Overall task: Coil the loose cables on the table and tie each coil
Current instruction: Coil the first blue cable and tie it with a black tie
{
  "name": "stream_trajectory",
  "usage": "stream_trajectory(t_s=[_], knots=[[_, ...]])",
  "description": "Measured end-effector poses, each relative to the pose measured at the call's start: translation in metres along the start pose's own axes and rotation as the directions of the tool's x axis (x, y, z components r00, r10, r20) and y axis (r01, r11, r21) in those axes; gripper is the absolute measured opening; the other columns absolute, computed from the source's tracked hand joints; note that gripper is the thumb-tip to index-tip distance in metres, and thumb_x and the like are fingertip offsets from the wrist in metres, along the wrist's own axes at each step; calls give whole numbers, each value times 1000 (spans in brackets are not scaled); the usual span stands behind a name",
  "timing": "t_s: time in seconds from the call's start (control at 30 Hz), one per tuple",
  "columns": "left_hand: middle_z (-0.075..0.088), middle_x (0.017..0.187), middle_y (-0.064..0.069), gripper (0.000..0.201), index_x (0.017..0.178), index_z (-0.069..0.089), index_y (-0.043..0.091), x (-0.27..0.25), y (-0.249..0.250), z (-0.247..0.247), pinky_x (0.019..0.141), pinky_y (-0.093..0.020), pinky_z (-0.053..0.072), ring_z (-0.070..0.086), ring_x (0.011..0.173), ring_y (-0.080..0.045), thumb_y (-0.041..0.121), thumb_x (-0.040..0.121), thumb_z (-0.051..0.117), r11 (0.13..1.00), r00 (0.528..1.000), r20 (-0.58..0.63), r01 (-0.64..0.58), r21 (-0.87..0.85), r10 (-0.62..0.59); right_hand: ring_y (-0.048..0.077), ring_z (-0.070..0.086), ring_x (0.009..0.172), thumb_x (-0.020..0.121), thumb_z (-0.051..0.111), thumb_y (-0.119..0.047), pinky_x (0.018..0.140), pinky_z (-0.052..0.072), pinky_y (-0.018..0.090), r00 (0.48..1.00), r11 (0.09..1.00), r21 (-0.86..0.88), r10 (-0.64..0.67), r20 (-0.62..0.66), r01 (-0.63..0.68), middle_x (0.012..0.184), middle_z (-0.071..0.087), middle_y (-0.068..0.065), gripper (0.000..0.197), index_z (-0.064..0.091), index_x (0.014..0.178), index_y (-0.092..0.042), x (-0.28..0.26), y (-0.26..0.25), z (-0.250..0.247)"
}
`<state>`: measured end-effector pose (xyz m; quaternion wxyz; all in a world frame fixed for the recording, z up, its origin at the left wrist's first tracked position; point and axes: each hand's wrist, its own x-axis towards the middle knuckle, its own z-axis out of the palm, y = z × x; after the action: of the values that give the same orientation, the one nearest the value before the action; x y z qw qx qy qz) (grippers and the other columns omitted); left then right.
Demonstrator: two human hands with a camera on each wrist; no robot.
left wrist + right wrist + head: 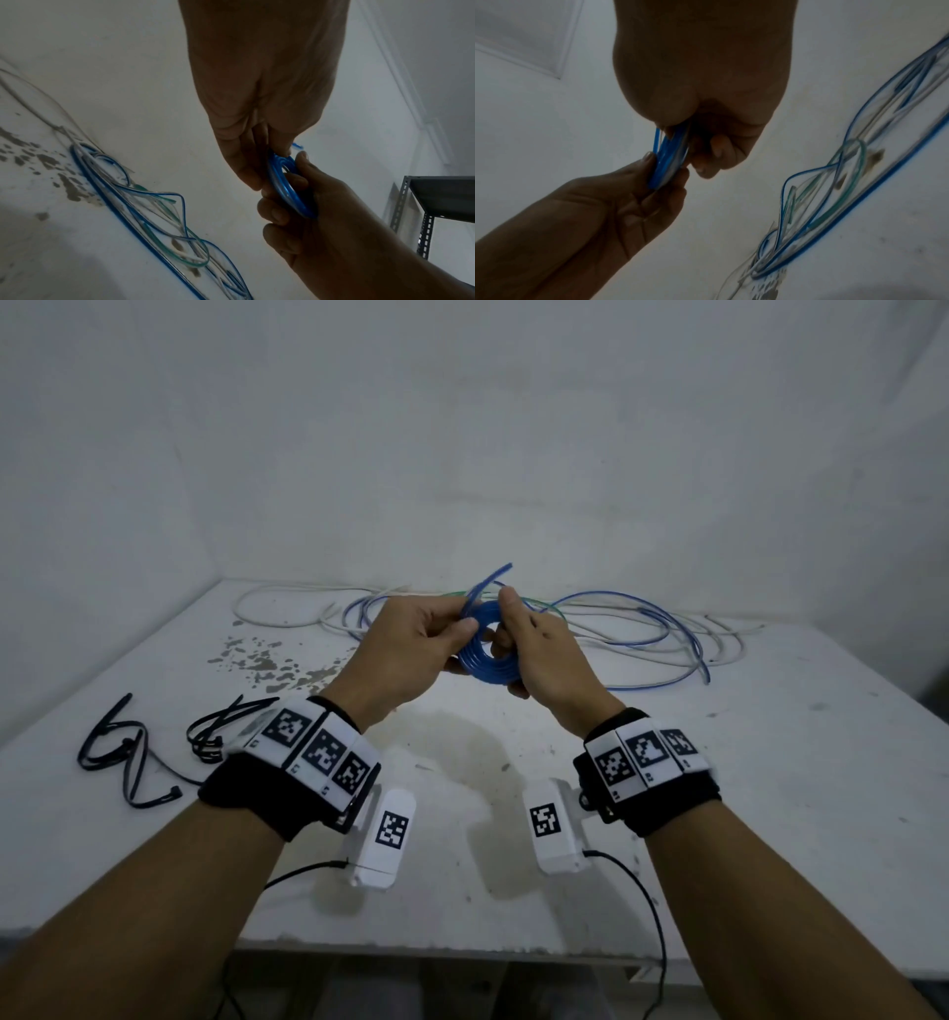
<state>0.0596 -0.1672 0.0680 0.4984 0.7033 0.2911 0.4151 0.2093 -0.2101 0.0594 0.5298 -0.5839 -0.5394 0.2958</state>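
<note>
Table [667,762], white, scuffed, with grey chipped patches on its left half; pushed against a white wall [462,428]. Dark metal rack [437,203] seen to one side in the left wrist view.

Loose cables [642,629] lie tangled along the far edge of the table: blue, white and a green strand, loops overlapping, spread from left of centre to far right. The wrist views show the same heap, with a thick blue line running along its outer side.

Black ties [128,752] rest on the near left of the table, a few bent strips in two small clusters, apart from the cables.

Both forearms reach in from the near edge, each with a black wrist strap carrying white marker blocks.

Left hand [405,654] and right hand [544,654] meet above the table's middle, off the surface. Between them: coil [482,649], blue, small, several tight turns, held roughly upright. Left thumb and fingers curl and pinch the coil's left rim. Right thumb presses on the coil's top right, with the fingers curled round its right side from behind. Hands nearly touching across the ring.

Tail end [488,580] of the blue cable sticks up and away from the top of the coil, between the two thumbs, free in the air. Coil carries no tie.
</note>
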Motion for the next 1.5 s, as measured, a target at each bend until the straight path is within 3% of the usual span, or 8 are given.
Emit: stream_trajectory(t_s=[0.23, 0.37, 0.53, 0.63, 0.93, 1.1, 1.3, 1.5], knots=[[75, 102, -4, 25, 118, 70, 23, -4, -10, 6, 80, -35, 60, 71, 97, -19, 18, 103, 49, 992, 998, 52, 26, 122, -33, 18, 42, 55, 99, 11, -65, 47, 35, 25, 990, 991, -128, 52, 130, -36, 66, 47, 5, 69, 42, 63, -16, -2, -2, -12], [72, 82, 2, 23, 102, 72, 25, -5, -13, 9, 78, -33, 60, 67, 80, -10, 12, 101, 53, 989, 999, 37, 21, 146, -27, 19, 44, 54, 99, 7, -65, 45, 36, 25, 992, 987, -146, 78, 104, -62, 66, 49, 7, 76, 50, 71, -9, -3, 1, -10], [69, 76, 0, 20, 99, 73, 14, -4, -11, 11, 75, -26, 57, 63, 72, -8, 6, 99, 55, 990, 1000, 2, 3, 139, -3, 17, 50, 52, 106, 40, -35, 52, 45, 29, 987, 988, -2, -152, -61, 152, 68, 56, 10, 39, 53, 91, -2, -1, 9, 3], [74, 83, -4, 24, 101, 73, 21, -5, -12, 9, 77, -26, 57, 68, 79, -11, 5, 98, 55, 994, 1000, -15, -14, 109, 16, 9, 60, 53, 100, 57, -15, 57, 47, 17, 955, 962, 11, -268, -127, 271, 72, 65, 7, 20, 64, 92, 2, -2, 6, 1], [76, 93, -9, 21, 107, 73, 16, -5, -20, 9, 92, -43, 56, 71, 93, -29, 6, 97, 57, 998, 985, -161, -47, 50, 55, 17, 70, 68, 90, 71, -12, 66, 57, 27, 989, 952, 297, -26, -143, 68, 80, 75, 9, 11, 75, 89, -2, -3, -1, 0], [74, 85, -4, 22, 106, 73, 18, -8, -22, 5, 91, -41, 57, 69, 81, -17, 6, 97, 57, 998, 981, -187, -39, 43, 47, 23, 73, 69, 88, 75, -16, 65, 61, 36, 983, 958, 270, -50, -179, 98, 79, 76, 10, 13, 74, 87, -3, -4, -2, 8], [75, 94, -8, 21, 109, 73, 17, -14, -35, -31, 94, -48, 55, 70, 96, -27, 10, 98, 57, 999, 947, -318, 44, 2, -41, 26, 74, 68, 85, 78, -17, 53, 61, 38, 992, 997, 36, -66, 112, 63, 95, 74, 11, 49, 59, 130, -14, -8, -2, 37], [71, 100, -5, 23, 114, 62, 23, -40, -38, -81, 77, -34, 59, 69, 92, -19, 21, 106, 40, 996, 924, -382, 52, 73, -20, 29, 74, 67, 82, 79, -9, 58, 62, 35, 977, 988, 154, -38, 210, 5, 93, 75, 19, 48, 61, 127, -4, 0, -22, 96]])
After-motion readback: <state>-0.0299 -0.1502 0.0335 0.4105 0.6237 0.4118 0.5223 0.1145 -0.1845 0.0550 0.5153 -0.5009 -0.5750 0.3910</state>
